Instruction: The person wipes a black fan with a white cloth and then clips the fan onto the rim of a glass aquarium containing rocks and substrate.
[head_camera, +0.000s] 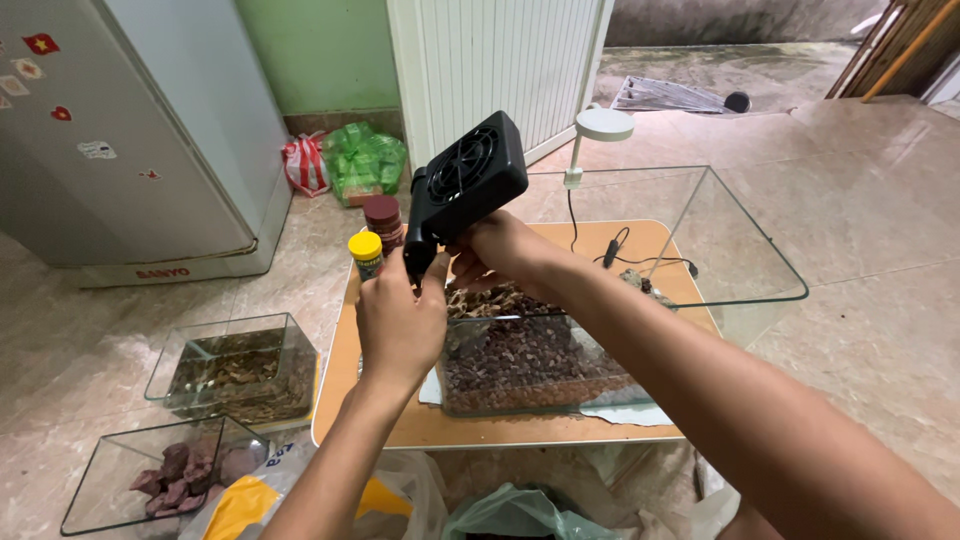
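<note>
A: What are the hands doing?

B: Both hands are holding a black clip-on fan (468, 178) up over a glass tank (700, 250). The left hand (400, 322) is gripping the fan's lower clamp part, its fingers (425, 285) closing around it. The right hand (495, 250) is sitting just beside it on the far side, its fingers curling closed onto the base of the fan. The fan's round grille is tilting up and to the left.

A: Where is the fan sitting relative to the tank?

B: It is hanging in the air above the tank's near left corner, not touching the glass as far as can be told.

A: What is lying in the tank?

B: A layer of dark reddish-brown gravel (520, 365) is covering the bottom, with paler dry bits toward the back. A small white lamp (603, 124) on a thin stalk is clipping onto the tank's back rim, and a black cable (620, 255) is trailing from it across the table.

A: And around it?

B: The tank is standing on a low wooden table (340, 350). A yellow-capped bottle (366, 252) and a dark red-lidded jar (382, 216) are standing at the table's far left edge. On the tiled floor to the left, two smaller glass tanks are sitting: one (235, 365) holding brownish material, the other (160, 470) holding purplish stones. A grey fridge (150, 130) is standing at upper left, with green and red bags (345, 160) near the wall.
</note>
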